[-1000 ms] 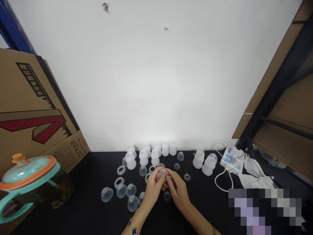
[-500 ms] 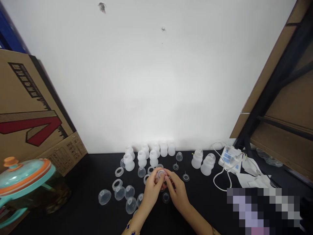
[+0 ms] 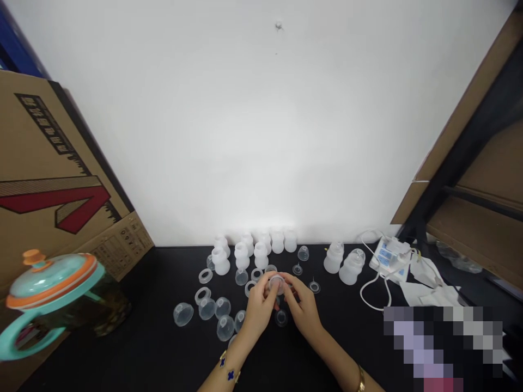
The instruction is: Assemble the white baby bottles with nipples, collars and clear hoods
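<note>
My left hand [image 3: 258,309] and my right hand [image 3: 303,311] meet over the black table [image 3: 147,348], fingers pinched together on one small clear plastic part [image 3: 277,283] held between them. Around the hands lie several clear plastic domes [image 3: 207,308] and white rings [image 3: 205,276]. Behind them, along the wall, stands a cluster of small white bottles [image 3: 242,255]. Two more white bottles [image 3: 343,263] stand to the right. A small clear disc [image 3: 280,318] lies just under the hands.
A teal and orange lidded jug [image 3: 53,305] sits at the near left, in front of a large cardboard box [image 3: 53,179]. A white device with cables [image 3: 390,256] and papers lie at the right, beside a dark shelf frame [image 3: 461,158]. A blurred patch covers the lower right corner.
The hands stay together on the small clear part, with only slight finger shifts. The view has tilted a little, so everything sits slightly higher and further right in the picture.
</note>
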Demonstrator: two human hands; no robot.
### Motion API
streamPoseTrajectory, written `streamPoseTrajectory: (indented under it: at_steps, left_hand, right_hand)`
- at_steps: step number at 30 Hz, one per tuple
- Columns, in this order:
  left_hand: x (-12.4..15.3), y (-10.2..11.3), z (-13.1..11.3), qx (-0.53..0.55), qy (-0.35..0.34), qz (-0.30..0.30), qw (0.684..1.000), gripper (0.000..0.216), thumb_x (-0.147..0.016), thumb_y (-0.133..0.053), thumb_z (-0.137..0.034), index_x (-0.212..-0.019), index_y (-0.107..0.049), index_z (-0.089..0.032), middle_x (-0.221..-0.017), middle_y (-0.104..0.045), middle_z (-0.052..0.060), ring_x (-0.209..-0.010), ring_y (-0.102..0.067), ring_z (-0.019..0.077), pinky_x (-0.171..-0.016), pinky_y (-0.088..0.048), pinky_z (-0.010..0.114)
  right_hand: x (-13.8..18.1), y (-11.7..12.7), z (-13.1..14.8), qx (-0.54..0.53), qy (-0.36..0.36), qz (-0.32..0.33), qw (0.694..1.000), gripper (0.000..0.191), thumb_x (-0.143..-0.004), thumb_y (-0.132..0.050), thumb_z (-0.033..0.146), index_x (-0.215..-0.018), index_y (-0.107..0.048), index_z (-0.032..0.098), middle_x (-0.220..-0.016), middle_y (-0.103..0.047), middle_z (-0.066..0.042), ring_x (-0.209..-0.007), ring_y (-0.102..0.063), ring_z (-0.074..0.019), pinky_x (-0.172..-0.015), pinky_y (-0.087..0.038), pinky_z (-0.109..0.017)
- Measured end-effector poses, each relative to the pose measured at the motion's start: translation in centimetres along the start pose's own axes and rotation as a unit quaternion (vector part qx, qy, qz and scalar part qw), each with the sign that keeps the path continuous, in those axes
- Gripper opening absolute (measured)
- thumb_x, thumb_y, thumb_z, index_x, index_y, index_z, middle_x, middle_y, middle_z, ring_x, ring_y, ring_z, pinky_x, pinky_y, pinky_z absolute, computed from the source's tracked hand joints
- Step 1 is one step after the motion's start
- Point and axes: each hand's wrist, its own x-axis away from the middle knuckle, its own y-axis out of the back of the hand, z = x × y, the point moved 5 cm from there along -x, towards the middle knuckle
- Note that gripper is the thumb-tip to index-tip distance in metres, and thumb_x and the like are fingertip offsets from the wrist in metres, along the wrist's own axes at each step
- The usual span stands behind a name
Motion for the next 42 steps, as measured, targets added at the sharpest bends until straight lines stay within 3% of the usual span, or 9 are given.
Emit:
streamPoseTrajectory:
  at_steps: [6, 18, 25, 31, 42]
  left_hand:
    - [0.1, -0.4, -0.3, 0.019, 0.008, 0.029, 0.999, 0.054, -0.093, -0.055, -0.056, -0.128, -0.060, -0.015, -0.072, -0.066, 0.002, -0.052, -0.057, 0.0131, -0.050, -0.046, 0.024]
    - [0.2, -0.5, -0.3, -0.031, 0.002, 0.032, 0.999, 0.056, -0.096, -0.049, -0.055, -0.133, -0.061, -0.016, -0.069, -0.067, 0.003, -0.056, -0.062, 0.0163, -0.056, -0.050, 0.026]
    - [0.4, -0.4, -0.8, -0.091, -0.032, 0.023, 0.995, 0.053, -0.098, -0.044, -0.054, -0.130, -0.063, -0.016, -0.067, -0.066, 0.003, -0.052, -0.058, 0.0156, -0.052, -0.045, 0.025]
    - [0.2, -0.4, -0.6, -0.091, -0.033, 0.036, 0.995, 0.052, -0.098, -0.042, -0.054, -0.128, -0.063, -0.016, -0.055, -0.056, -0.002, -0.046, -0.052, 0.0140, -0.050, -0.042, 0.024]
    - [0.4, -0.2, -0.4, -0.086, -0.023, 0.002, 0.996, 0.048, -0.095, -0.048, -0.057, -0.116, -0.062, -0.016, -0.057, -0.057, -0.002, -0.047, -0.051, 0.0145, -0.049, -0.039, 0.024]
  right_hand:
    - [-0.3, 0.4, -0.7, -0.034, -0.045, -0.021, 0.998, 0.038, -0.099, -0.050, 0.045, -0.122, -0.069, 0.021, -0.103, -0.074, -0.010, -0.071, -0.067, -0.0189, -0.064, -0.056, -0.028]
    - [-0.5, 0.0, -2.2, -0.130, -0.135, -0.046, 0.981, 0.045, -0.085, -0.067, 0.058, -0.108, -0.066, 0.020, -0.093, -0.068, -0.006, -0.064, -0.062, -0.0166, -0.049, -0.047, -0.025]
    - [-0.8, -1.3, -3.2, -0.246, -0.172, 0.015, 0.954, 0.046, -0.082, -0.068, 0.064, -0.093, -0.064, 0.020, -0.067, -0.060, 0.001, -0.053, -0.056, -0.0138, -0.042, -0.039, -0.021]
    - [-0.9, -1.7, -3.4, -0.280, -0.191, 0.034, 0.940, 0.049, -0.075, -0.076, 0.063, -0.093, -0.062, 0.020, -0.067, -0.061, 0.003, -0.048, -0.057, -0.0124, -0.040, -0.039, -0.021]
    - [-0.7, -2.0, -3.5, -0.299, -0.210, 0.037, 0.930, 0.049, -0.076, -0.073, 0.066, -0.088, -0.055, 0.022, -0.064, -0.061, 0.004, -0.044, -0.056, -0.0115, -0.038, -0.038, -0.019]
